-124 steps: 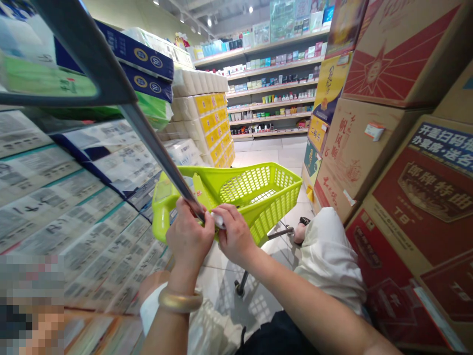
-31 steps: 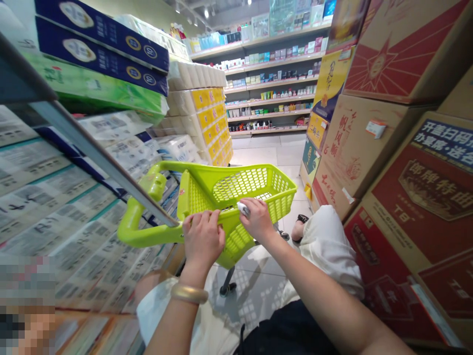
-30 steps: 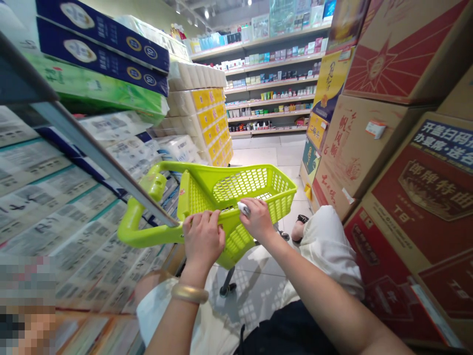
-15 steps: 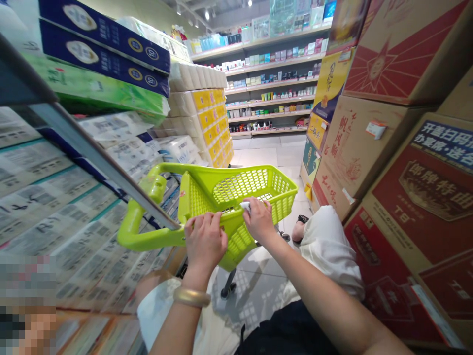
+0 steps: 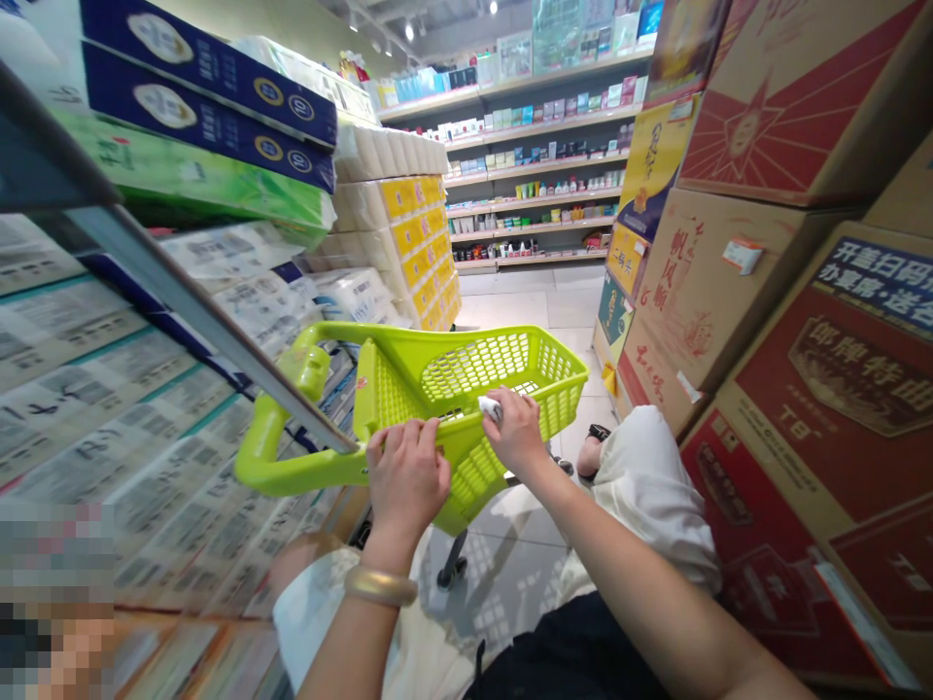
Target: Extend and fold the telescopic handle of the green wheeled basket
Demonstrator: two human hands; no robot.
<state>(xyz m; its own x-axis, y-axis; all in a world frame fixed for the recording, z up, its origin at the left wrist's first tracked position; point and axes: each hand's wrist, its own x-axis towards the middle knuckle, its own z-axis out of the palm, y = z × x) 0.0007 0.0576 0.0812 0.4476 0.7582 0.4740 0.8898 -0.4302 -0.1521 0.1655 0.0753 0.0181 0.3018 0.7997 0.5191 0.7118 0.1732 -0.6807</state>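
A lime-green plastic shopping cart with perforated basket walls stands in front of me, its handle to the left. My left hand is closed over the cart's near rim, beside the handle end. Farther along that same rim, my right hand holds a crumpled white wipe, pinched under the fingers against the edge. Whether it is cloth or tissue I cannot make out. A gold-coloured bangle circles my left wrist. A grey metal bar slants down from the upper left to the handle.
Stacked tissue packs line the left side, with yellow-and-white packs behind the cart. Large cardboard boxes are piled on the right. Shelves of small goods stand at the back, beyond the tiled floor.
My right hand and the white wipe have slid very slightly to the right along the rim. My left hand keeps its place on the cart, which looks almost unmoved.
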